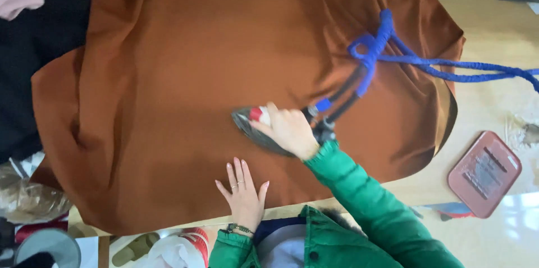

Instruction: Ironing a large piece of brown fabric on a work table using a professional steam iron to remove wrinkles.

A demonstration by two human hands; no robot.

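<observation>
Right hand (289, 130) wrapped around iron (252, 127) handle mid-cloth (185, 88), left hand (244, 192) flat, fingers spread, pinning near edge; cloth looks thin, limp, likely slippery, iron probably heavy, so hold the handle.

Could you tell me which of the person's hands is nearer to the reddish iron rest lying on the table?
The right. The right hand grips the iron on the brown cloth, left of the iron rest; the left hand lies flat on the cloth, farther left.
</observation>
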